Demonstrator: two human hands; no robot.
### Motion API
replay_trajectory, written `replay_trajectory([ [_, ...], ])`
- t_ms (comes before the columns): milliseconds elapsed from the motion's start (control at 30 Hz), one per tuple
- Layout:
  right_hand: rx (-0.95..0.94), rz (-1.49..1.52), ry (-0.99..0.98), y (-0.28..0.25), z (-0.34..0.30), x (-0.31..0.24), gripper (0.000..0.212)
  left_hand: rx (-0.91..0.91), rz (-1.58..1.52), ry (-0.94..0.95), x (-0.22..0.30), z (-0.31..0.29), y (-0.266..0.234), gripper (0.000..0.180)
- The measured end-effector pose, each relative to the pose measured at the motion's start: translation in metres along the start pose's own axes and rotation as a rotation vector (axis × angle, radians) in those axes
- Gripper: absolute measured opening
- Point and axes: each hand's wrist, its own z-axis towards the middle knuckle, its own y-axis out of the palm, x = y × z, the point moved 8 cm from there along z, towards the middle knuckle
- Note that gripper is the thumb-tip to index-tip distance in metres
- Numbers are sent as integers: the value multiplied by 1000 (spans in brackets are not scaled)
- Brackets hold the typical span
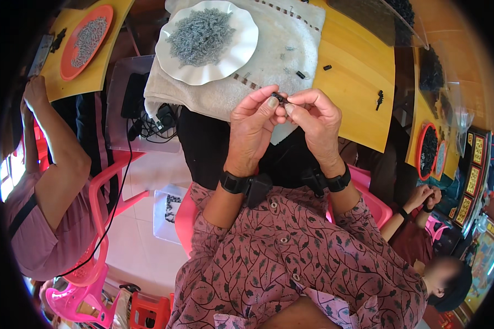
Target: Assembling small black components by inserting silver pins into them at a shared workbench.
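Observation:
Above my lap, at the near edge of a folded beige towel (164, 82), both hands meet at the fingertips. My left hand (255, 118) pinches a small black plastic part (280, 98) between thumb and finger. From the other side my right hand (315, 115) closes on the same part; its fingertips hide much of it. A white scalloped plate (247, 44) on the towel bears a heap of small metal springs (200, 37). Several loose springs lie on the towel, with a short black cylinder (300, 74) near its right edge.
On the yellow table (362, 60) lie another black cylinder (327, 68) and a longer black piece (379, 100). Co-workers sit left and right; an orange plate (67, 63) of springs stands far left. A clear bin (115, 109) with cables stands beside my legs.

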Motion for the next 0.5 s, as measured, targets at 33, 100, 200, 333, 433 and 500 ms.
replay_trajectory([
  [33,0,0,0,1,0,0,9,0,6,5,0,0,0,25],
  [100,-3,22,-20,2,0,-2,9,0,9,10,0,0,0,25],
  [200,7,31,-9,1,1,0,8,1,16,20,0,1,0,25],
  [333,18,14,-23,4,2,-1,8,7,39,39,2,1,1,25],
  [433,52,-23,-62,4,0,-4,8,13,77,64,2,1,0,25],
  [500,93,-83,-114,3,-1,-4,7,28,108,72,2,0,0,24],
])
